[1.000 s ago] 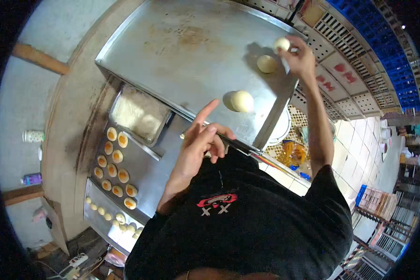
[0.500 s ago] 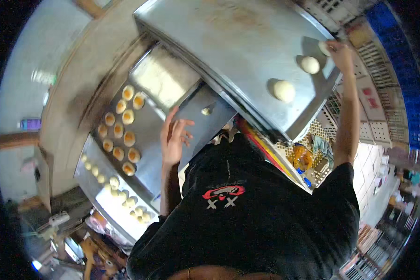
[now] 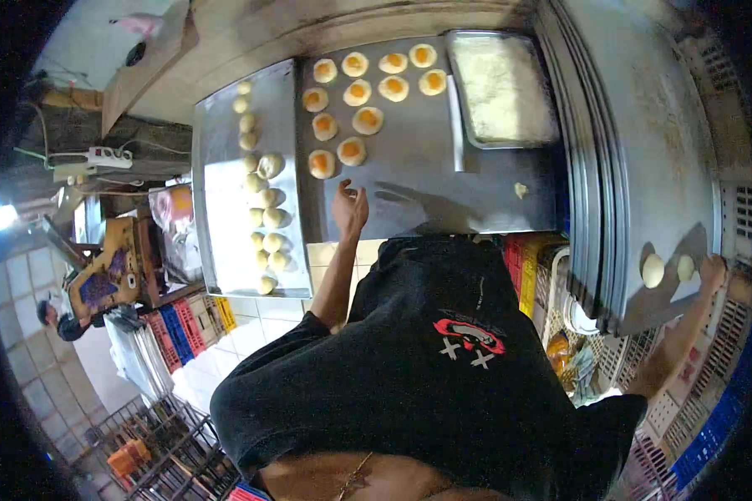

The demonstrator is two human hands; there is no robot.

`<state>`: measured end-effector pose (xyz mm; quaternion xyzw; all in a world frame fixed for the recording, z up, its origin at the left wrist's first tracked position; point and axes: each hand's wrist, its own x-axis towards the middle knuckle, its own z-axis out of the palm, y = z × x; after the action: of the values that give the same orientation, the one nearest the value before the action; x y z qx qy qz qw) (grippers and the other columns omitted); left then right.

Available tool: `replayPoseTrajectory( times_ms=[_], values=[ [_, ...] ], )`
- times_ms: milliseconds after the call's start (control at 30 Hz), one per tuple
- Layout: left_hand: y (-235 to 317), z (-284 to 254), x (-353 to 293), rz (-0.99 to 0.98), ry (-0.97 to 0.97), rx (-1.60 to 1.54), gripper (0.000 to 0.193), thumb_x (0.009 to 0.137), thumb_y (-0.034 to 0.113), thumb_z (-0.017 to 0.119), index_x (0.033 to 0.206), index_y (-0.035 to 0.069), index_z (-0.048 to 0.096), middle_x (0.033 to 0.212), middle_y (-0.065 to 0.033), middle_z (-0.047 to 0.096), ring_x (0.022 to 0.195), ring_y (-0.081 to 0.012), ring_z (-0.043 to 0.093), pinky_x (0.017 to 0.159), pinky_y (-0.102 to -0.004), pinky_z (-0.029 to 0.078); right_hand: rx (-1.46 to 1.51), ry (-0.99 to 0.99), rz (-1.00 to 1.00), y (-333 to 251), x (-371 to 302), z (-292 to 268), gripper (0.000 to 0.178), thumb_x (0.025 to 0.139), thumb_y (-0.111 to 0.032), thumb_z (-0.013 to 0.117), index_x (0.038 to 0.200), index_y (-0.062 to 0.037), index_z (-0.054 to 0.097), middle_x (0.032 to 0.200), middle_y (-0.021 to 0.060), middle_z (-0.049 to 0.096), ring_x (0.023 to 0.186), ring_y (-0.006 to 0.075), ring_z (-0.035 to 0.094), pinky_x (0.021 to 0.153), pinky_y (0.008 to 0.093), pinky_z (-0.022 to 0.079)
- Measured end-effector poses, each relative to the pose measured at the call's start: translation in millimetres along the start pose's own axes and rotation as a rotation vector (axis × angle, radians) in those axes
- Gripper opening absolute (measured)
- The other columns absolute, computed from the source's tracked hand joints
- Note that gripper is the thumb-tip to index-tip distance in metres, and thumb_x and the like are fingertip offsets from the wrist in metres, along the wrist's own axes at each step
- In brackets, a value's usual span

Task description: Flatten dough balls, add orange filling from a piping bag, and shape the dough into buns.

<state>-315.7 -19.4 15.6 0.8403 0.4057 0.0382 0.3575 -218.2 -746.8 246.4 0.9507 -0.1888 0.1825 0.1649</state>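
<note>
My left hand [image 3: 350, 209] hovers over the near left part of the metal worktop [image 3: 426, 200], its fingers apart and nothing in them. Just beyond it lie several flat dough rounds [image 3: 351, 152] topped with orange filling. Left of this hand, a metal tray [image 3: 217, 200] carries several small dough balls [image 3: 272, 218], loosely lined up. Far to the right, my right hand [image 3: 713, 271] is at the outer edge of a stacked metal tray [image 3: 652, 167]. Its fingers are too small and blurred to read. Beside it, two pale dough balls [image 3: 652, 270] sit on that tray.
A shallow rectangular pan [image 3: 505, 92] of pale, powdery-looking material stands at the back of the worktop. A small dough scrap [image 3: 520, 190] lies in front of it. Plastic crates [image 3: 710, 417] crowd the lower right. At far left, another person [image 3: 63, 321] is partly visible.
The view has swung toward the left, bringing the tray of small balls closer to the middle. My left hand is now near the filled rounds; my right hand stays by the right tray's edge.
</note>
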Motion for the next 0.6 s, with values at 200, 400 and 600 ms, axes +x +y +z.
replayPoseTrajectory(
  times_ms=[200,400,600],
  values=[
    [56.9,40.0,33.6,0.149,-0.013,0.292,0.044,0.083,0.025,0.06,0.123,0.008,0.06,0.091,-0.0176,0.069,0.086,-0.0364,0.065,0.073,-0.0455,0.051,-0.236,-0.223,-0.048,215.8,44.6,45.4,0.059,0.082,-0.055,0.065,0.116,-0.0069,0.065,0.098,0.013,0.069,0.088,0.0309,0.066,0.078,0.0415,0.054],
    [40.3,71.7,72.3,0.124,0.32,-0.463,0.028,0.081,0.014,0.063,0.105,0.0,0.066,0.1,-0.0172,0.067,0.093,-0.0274,0.065,0.074,-0.037,0.05,0.527,0.247,-0.284,-136.1,21.1,-164.1,0.038,0.088,-0.024,0.068,0.122,-0.0078,0.062,0.126,0.0102,0.061,0.113,0.0212,0.059,0.094,0.0347,0.048],
    [153.3,-17.6,15.9,0.221,-0.368,-1.238,0.021,0.092,0.004,0.053,0.114,0.003,0.052,0.116,-0.0122,0.059,0.104,-0.0216,0.06,0.086,-0.0354,0.05,1.398,-0.576,-0.016,-338.3,-103.5,-217.3,0.023,0.084,-0.01,0.072,0.106,-0.003,0.069,0.095,0.0054,0.069,0.085,0.0106,0.063,0.078,0.0235,0.049]
  ],
)
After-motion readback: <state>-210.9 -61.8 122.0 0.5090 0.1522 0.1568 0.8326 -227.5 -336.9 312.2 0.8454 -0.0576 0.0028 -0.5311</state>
